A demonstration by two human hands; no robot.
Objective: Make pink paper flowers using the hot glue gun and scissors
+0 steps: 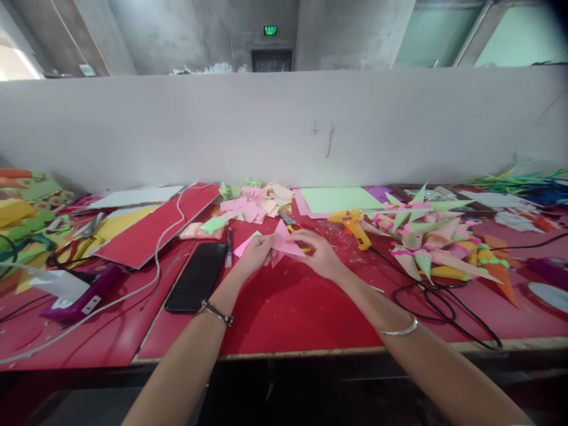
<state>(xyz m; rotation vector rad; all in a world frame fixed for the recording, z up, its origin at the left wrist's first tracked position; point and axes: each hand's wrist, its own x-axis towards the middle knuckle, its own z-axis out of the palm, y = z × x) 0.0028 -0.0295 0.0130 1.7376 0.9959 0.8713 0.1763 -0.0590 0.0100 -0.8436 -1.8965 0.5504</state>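
Between my two hands is a folded piece of pink paper (285,241), held a little above the red table (284,313). My left hand (257,254) pinches its left side, with the fingers closed. My right hand (320,253) has its thumb and fingertips closed on the right side of the same paper. More pink paper (243,244) shows behind my left hand; whether it is joined to the held piece I cannot tell. Just beyond my hands lie scissors (287,219), partly hidden. A yellow glue gun (352,226) rests to the right of my right hand.
A black phone (197,278) and a pen (229,248) lie left of my hands. Paper scraps (255,203) and green sheets (335,200) are at the back. Paper cones (421,236) and a black cord (444,307) occupy the right. A purple power strip (82,296) sits left.
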